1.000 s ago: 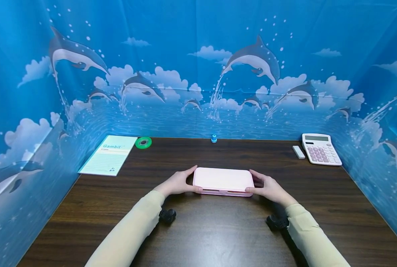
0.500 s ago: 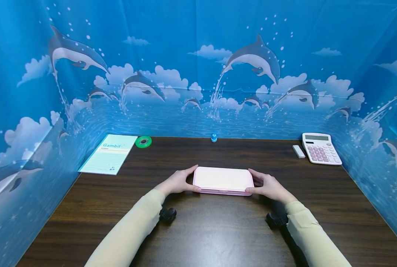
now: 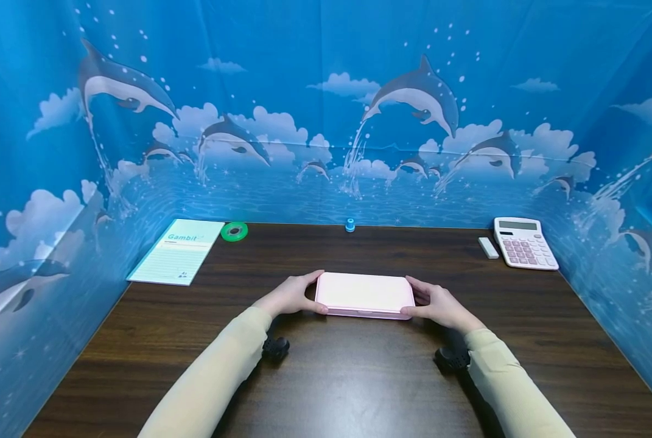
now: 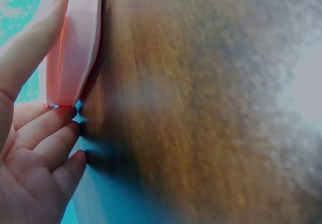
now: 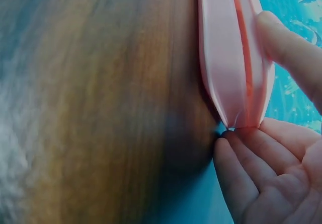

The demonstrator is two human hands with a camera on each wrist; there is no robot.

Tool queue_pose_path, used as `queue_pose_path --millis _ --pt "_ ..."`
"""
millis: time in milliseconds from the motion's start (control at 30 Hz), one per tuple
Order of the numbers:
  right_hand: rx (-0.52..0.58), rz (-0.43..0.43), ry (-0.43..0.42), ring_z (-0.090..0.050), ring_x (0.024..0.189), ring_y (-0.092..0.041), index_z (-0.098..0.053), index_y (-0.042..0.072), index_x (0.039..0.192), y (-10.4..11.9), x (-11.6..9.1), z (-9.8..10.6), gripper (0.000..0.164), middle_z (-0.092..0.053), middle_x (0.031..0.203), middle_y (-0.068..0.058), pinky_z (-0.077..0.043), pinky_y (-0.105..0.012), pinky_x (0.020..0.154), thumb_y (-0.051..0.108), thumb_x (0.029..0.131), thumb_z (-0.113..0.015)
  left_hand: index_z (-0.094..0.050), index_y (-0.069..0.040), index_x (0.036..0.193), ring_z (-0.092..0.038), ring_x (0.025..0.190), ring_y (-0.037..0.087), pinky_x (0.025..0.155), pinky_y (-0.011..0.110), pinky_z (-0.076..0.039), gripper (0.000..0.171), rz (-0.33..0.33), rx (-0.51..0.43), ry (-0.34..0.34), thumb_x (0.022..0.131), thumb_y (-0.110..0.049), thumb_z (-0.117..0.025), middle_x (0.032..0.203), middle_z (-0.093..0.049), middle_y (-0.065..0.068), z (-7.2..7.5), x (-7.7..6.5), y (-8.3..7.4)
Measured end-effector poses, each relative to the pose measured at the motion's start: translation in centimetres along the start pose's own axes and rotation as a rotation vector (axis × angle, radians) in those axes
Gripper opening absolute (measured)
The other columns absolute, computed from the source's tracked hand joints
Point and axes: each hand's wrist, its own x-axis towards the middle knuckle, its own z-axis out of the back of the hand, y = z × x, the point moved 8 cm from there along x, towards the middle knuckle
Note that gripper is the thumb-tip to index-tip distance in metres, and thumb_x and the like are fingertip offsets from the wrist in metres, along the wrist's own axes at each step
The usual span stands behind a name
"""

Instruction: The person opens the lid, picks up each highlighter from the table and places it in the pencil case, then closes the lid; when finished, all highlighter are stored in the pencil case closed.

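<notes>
A pink pencil case point(image 3: 365, 293) with a pale lid lies lengthwise across the middle of the dark wooden table. My left hand point(image 3: 293, 295) grips its left end, thumb at the front edge and fingers around the end. At the opposite end my right hand point(image 3: 439, 307) holds it the same way. Both wrist views show an orange-red seam between lid and base, and the thumbs lie against the lid side. In the left wrist view, fingertips of the left hand point(image 4: 43, 148) touch the case's end point(image 4: 75, 53). The case's contents are hidden.
At the back left lie a Gambit paper pad point(image 3: 178, 252) and a green ring-shaped roll point(image 3: 234, 232). A small blue object point(image 3: 350, 225) stands at the back edge. A white block point(image 3: 488, 248) and a calculator point(image 3: 525, 243) are back right. A dolphin-print curtain point(image 3: 326, 121) surrounds the table.
The lid's front edge has come down slightly onto the base, and the gap along the front looks narrower. Both hands keep their grip on the pencil case's ends.
</notes>
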Motion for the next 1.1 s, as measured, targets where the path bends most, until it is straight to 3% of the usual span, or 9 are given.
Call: queue_pose_path --millis 333,633,1100 --pt "-0.027 0.012 0.020 -0.045 0.130 -0.034 -0.029 -0.005 0.146 0.1 0.4 -0.1 0.095 -0.036 0.146 -0.024 -0.042 -0.046 0.099 0.041 0.077 -0.076 -0.029 -0.010 0.150 -0.044 0.131 0.027 0.106 0.042 -0.036 0.100 0.059 0.125 0.010 0.072 -0.046 -0.079 0.145 -0.044 0.013 -0.2 0.4 -0.7" --pt "-0.031 -0.009 0.019 -0.044 0.130 -0.035 -0.028 -0.004 0.147 0.0 0.7 0.0 0.095 -0.036 0.147 -0.024 -0.040 -0.047 0.100 0.040 0.078 -0.076 -0.025 -0.009 0.151 -0.040 0.134 0.028 0.108 0.043 -0.034 0.102 0.094 0.087 0.027 0.072 -0.044 -0.080 0.149 -0.038 0.014 -0.1 0.5 -0.9" --pt "-0.092 -0.053 0.035 -0.040 0.132 -0.037 -0.026 -0.001 0.148 0.1 1.2 0.2 0.098 -0.037 0.147 -0.023 -0.037 -0.051 0.103 0.047 0.078 -0.074 -0.020 -0.007 0.152 -0.036 0.137 0.028 0.109 0.044 -0.032 0.102 0.080 0.019 0.003 0.075 -0.043 -0.078 0.152 -0.033 0.013 -0.2 -0.1 -0.1"
